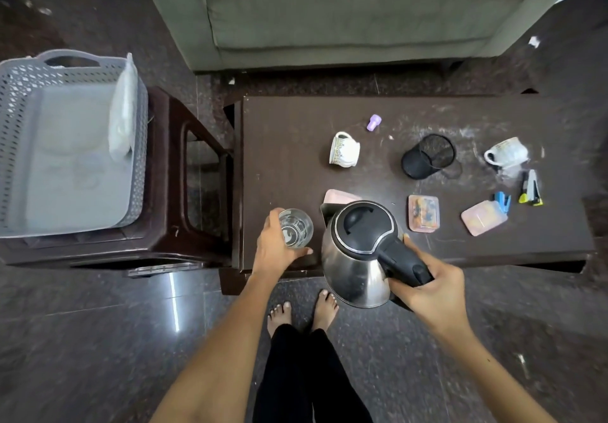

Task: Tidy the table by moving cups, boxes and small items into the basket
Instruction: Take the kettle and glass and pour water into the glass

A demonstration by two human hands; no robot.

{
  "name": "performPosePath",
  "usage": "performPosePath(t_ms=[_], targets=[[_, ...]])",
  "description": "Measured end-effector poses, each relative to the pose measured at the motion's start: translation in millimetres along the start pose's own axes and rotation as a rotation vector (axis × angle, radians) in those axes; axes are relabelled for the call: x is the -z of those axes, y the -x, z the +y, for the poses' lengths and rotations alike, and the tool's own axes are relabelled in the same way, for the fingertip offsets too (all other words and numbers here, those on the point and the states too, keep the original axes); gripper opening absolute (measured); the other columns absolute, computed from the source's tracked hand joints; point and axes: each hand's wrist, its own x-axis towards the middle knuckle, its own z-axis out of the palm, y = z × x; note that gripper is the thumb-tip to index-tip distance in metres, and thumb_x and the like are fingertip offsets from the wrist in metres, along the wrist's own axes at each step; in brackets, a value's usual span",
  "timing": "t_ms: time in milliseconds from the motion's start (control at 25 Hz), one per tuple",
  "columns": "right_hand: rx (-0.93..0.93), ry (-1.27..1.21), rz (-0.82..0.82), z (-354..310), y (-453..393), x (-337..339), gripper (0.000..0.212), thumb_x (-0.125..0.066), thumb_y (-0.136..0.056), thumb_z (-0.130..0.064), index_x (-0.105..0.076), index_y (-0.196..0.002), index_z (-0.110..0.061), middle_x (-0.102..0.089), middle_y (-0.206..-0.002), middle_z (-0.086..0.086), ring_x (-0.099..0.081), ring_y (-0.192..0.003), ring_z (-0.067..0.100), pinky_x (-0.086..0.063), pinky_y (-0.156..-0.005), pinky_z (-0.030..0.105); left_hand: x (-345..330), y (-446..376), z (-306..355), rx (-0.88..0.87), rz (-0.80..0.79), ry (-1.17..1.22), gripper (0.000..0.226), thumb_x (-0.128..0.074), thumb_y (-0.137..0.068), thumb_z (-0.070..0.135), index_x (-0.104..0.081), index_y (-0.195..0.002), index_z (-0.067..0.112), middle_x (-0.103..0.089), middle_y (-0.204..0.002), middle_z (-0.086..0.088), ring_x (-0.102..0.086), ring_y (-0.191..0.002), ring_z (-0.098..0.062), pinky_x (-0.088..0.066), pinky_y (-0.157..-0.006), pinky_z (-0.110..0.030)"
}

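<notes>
My left hand [274, 248] grips a clear glass [295, 228] standing at the near left corner of the dark brown table [283, 146]. My right hand [427, 287] holds the black handle of a steel kettle [357, 255] at the table's front edge. On the table lie a patterned white cup on its side [343, 150], a second white cup [506, 153], a black mesh pen holder [427, 156], a small purple cap [373, 122] and two pink boxes [423, 213] [482, 218]. The grey basket [19, 93] sits on a stool at the left, holding a white packet [123, 120].
A stapler [531, 189] and a blue clip [502, 200] lie at the table's right. A pink item [339, 196] peeks out behind the kettle. The dark stool [184, 166] stands between basket and table. A green sofa [345, 11] is behind the table. My bare feet [302, 314] are on the floor.
</notes>
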Motion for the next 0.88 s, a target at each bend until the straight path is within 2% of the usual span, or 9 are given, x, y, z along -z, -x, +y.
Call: performPosePath(t_ms=[80,240,440,600,720,840,880], targets=[[0.026,0.015,-0.004,2.6,-2.2,-1.2,0.074,-0.078,-0.06,0.004,-0.06,-0.111,-0.046,-0.041,-0.049,-0.008,-0.037,-0.051,0.008,-0.042,-0.053,0.024,-2.2,-5.5,1.2,0.008,-0.004,0.004,0.096,-0.092,-0.05,0.029,-0.033,-0.125,0.018,-0.051,-0.127,-0.009,-0.053,-0.114,-0.03,-0.046,-0.096,-0.043],[0.031,0.079,-0.024,4.7,-5.4,-2.8,0.067,-0.077,-0.06,0.003,-0.065,-0.12,-0.025,-0.036,-0.045,-0.01,-0.034,-0.047,0.007,-0.04,-0.049,0.022,0.1,-12.2,1.6,-0.002,-0.058,-0.018,0.101,-0.093,-0.048,0.027,-0.03,-0.126,0.018,-0.048,-0.13,-0.008,-0.053,-0.115,-0.028,-0.046,-0.097,-0.043],[0.035,0.102,-0.042,-1.3,-0.5,-1.5,0.068,-0.078,-0.061,0.005,-0.062,-0.122,-0.019,-0.039,-0.042,-0.01,-0.032,-0.043,0.002,-0.035,-0.046,0.012,10.8,3.5,-4.8,-0.007,-0.053,0.004,0.108,-0.09,-0.056,0.021,-0.026,-0.143,0.014,-0.041,-0.142,-0.009,-0.044,-0.128,-0.025,-0.038,-0.107,-0.039],[0.01,0.165,-0.084,-12.8,1.7,-0.7,0.066,-0.076,-0.061,0.003,-0.062,-0.123,-0.017,-0.037,-0.049,-0.004,-0.031,-0.045,0.005,-0.034,-0.046,0.015,18.6,32.7,-12.4,0.025,0.077,0.078,0.08,-0.083,-0.067,0.017,-0.041,-0.135,0.015,-0.053,-0.132,-0.005,-0.05,-0.121,-0.02,-0.041,-0.105,-0.035],[0.019,0.231,-0.125,-21.9,6.4,-0.2,0.066,-0.077,-0.061,0.0,-0.063,-0.123,-0.015,-0.033,-0.049,0.001,-0.029,-0.043,0.006,-0.032,-0.044,0.014,20.1,47.6,-12.4,0.029,0.073,0.095,0.063,-0.077,-0.074,0.018,-0.047,-0.129,0.017,-0.056,-0.128,-0.002,-0.052,-0.119,-0.019,-0.043,-0.102,-0.038],[-0.011,0.28,-0.132,-30.1,9.6,-0.8,0.065,-0.078,-0.06,-0.002,-0.063,-0.123,-0.014,-0.047,-0.047,0.011,-0.037,-0.04,0.007,-0.032,-0.042,0.011,19.1,54.8,-9.8,0.007,0.045,0.082,0.059,-0.073,-0.079,0.019,-0.047,-0.131,0.013,-0.054,-0.131,-0.005,-0.051,-0.122,-0.021,-0.042,-0.104,-0.04],[-0.014,0.295,-0.132,-33.4,10.0,-1.9,0.065,-0.077,-0.06,-0.003,-0.063,-0.123,-0.014,-0.048,-0.044,0.005,-0.04,-0.041,0.006,-0.033,-0.042,0.011,19.3,55.6,-9.8,0.002,0.044,0.082,0.058,-0.072,-0.08,0.019,-0.047,-0.132,0.012,-0.054,-0.131,-0.006,-0.051,-0.122,-0.021,-0.042,-0.104,-0.039]])
